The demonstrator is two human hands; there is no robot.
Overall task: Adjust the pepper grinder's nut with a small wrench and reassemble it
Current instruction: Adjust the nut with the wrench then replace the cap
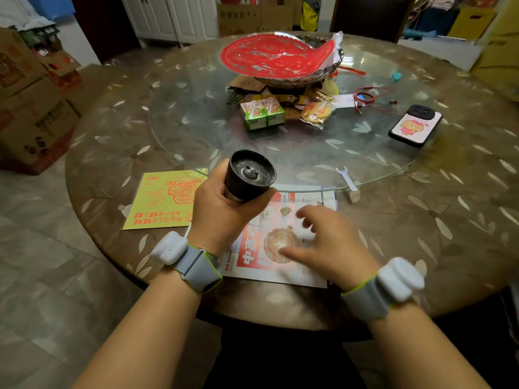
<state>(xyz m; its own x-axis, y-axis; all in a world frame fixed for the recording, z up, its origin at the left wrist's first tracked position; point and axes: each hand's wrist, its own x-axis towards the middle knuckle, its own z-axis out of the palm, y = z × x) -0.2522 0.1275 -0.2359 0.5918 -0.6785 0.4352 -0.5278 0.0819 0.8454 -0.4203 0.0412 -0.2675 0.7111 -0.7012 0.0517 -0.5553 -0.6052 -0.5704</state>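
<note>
Round dining table [112, 153] under a brown leaf-patterned cover, glass turntable [196, 122] at centre, cardboard boxes stacked around the room. Left hand [222, 209] grips the black cylindrical pepper grinder body [248, 175] above the table edge, its open end tilted up toward the camera so the small metal nut [249, 172] on the central shaft is exposed; likely held so for access. Right hand [323, 242] hovers with loose, spread fingers, holding nothing, over a printed red-and-white leaflet [306, 273], just above a small clear round cap [279, 244] lying on it, probably a grinder part set on the paper to catch pepper dust. Motion blur on the fingers; contact with the cap cannot be told. Small flat silver wrench [346, 178] lies untouched on the turntable's near rim, beyond the right hand. Yellow printed sheet [165, 197] to the left. Judgement: the nut may be already set, with reassembly next.
</note>
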